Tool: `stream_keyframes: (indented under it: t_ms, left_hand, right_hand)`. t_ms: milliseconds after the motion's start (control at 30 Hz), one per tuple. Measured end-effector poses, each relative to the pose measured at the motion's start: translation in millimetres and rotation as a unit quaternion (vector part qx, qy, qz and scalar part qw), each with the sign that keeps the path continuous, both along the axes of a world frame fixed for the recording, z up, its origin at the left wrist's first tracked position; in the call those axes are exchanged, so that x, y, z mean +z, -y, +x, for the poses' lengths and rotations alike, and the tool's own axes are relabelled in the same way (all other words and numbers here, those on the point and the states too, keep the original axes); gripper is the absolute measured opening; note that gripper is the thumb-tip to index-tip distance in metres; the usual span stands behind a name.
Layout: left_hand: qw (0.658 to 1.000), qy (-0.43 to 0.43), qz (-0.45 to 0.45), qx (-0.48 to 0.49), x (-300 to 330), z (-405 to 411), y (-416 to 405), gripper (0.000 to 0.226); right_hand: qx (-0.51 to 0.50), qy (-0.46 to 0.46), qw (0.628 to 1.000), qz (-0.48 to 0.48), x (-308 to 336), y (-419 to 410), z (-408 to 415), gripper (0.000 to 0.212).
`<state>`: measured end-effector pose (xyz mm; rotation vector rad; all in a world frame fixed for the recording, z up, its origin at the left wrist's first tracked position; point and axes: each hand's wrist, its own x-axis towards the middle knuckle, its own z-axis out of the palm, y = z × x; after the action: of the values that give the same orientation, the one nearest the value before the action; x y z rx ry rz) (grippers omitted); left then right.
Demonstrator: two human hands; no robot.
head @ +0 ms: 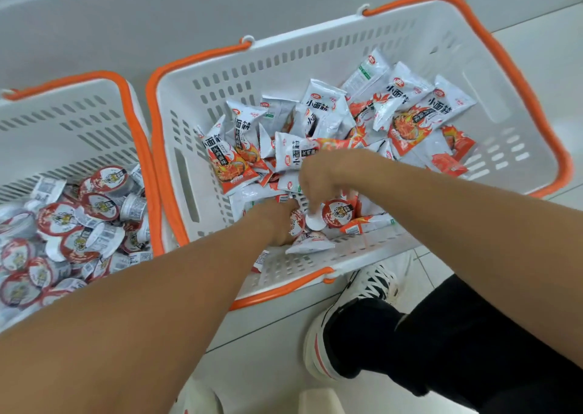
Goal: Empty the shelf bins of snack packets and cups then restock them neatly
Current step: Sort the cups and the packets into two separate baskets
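- Lower right of the frame: a black trouser leg [492,334] and a white sneaker [353,312] stand on pale floor tiles [271,350].
- Centre: both bare arms reach into the larger white basket [315,63] with orange handles.
- The left hand [277,221] is buried among packets; I cannot tell how its fingers lie.
- The right hand [318,177] curls down, fingers pinching a small cup [334,213] with a red-rimmed lid.
- Snack packets [407,120] fill that basket's middle and right.
- Left edge: a second basket [79,104] holds heaped cups [63,234].
- Top: a plain grey wall base [126,19].
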<state>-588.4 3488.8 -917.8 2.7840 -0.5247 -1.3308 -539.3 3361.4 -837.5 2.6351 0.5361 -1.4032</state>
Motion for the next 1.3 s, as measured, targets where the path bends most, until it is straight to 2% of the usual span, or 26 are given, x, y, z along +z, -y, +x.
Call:
stream_keyframes:
  t_ms: [67, 100, 200, 300, 433, 500, 567, 600, 667, 733, 800, 867, 933, 967, 1033, 1100, 1167, 1233, 1300]
  left_hand:
    - [1.000, 0.025, -0.008, 0.000, 8, 1, -3, 0.075]
    - [0.999, 0.035, -0.005, -0.010, 11, 1, -4, 0.072]
    - [0.998, 0.055, 0.014, -0.017, 20, 6, -8, 0.072]
    - [0.998, 0.048, 0.018, -0.021, 38, 16, -15, 0.081]
    - [0.999, 0.028, -0.023, -0.005, 78, 31, -29, 0.079]
    - [0.996, 0.041, -0.075, 0.036, 103, 32, -36, 0.074]
    - [0.984, 0.042, -0.149, 0.091, 133, 31, -46, 0.060]
    - [0.974, 0.049, -0.188, 0.117, 148, 32, -52, 0.052]
    - [0.948, 0.088, -0.255, 0.167, 180, 38, -72, 0.043]
    - [0.904, 0.097, -0.327, 0.258, 210, 43, -102, 0.038]
    - [0.858, 0.103, -0.369, 0.343, 235, 44, -139, 0.034]
    - [0.839, 0.110, -0.358, 0.394, 248, 36, -183, 0.033]
    - [0.839, 0.094, -0.303, 0.442, 243, 25, -223, 0.045]
    - [0.839, 0.089, -0.259, 0.470, 237, 15, -245, 0.055]
    - [0.849, 0.069, -0.157, 0.500, 208, 0, -267, 0.061]
    - [0.833, 0.069, -0.091, 0.542, 176, -22, -290, 0.056]
    - [0.799, 0.079, -0.056, 0.594, 146, -42, -304, 0.059]
    - [0.808, 0.089, -0.014, 0.582, 125, -56, -314, 0.055]
    - [0.801, 0.115, -0.016, 0.587, 120, -60, -317, 0.052]
  right_hand:
    - [0.109, -0.046, 0.991, -0.060, -23, -2, -12, 0.071]
    - [0.129, -0.047, 0.988, -0.074, -35, -2, -18, 0.082]
    - [0.151, -0.032, 0.984, -0.084, -50, 0, -30, 0.098]
    - [0.153, -0.027, 0.987, -0.032, -52, 2, -28, 0.088]
    - [0.106, -0.039, 0.993, 0.044, -50, 9, -26, 0.073]
    - [0.077, -0.032, 0.994, 0.069, -38, 6, -17, 0.054]
    - [-0.008, -0.041, 0.992, 0.123, -9, 4, -1, 0.023]
    - [-0.066, -0.061, 0.983, 0.162, 10, 3, 7, 0.011]
    - [-0.187, -0.127, 0.939, 0.260, 52, 0, 20, 0.010]
    - [-0.282, -0.185, 0.865, 0.373, 88, -7, 26, 0.030]
    - [-0.329, -0.197, 0.798, 0.465, 116, -23, 28, 0.043]
    - [-0.323, -0.176, 0.778, 0.510, 136, -52, 26, 0.039]
    - [-0.310, -0.117, 0.784, 0.525, 149, -93, 17, 0.027]
    - [-0.282, -0.074, 0.800, 0.525, 153, -122, 8, 0.022]
    - [-0.139, 0.091, 0.859, 0.484, 146, -160, -12, 0.026]
    - [0.025, 0.210, 0.888, 0.407, 122, -203, -40, 0.029]
    - [0.063, 0.206, 0.906, 0.363, 95, -228, -66, 0.032]
    - [0.047, 0.167, 0.920, 0.350, 69, -238, -78, 0.036]
    - [0.041, 0.122, 0.929, 0.347, 56, -237, -79, 0.039]
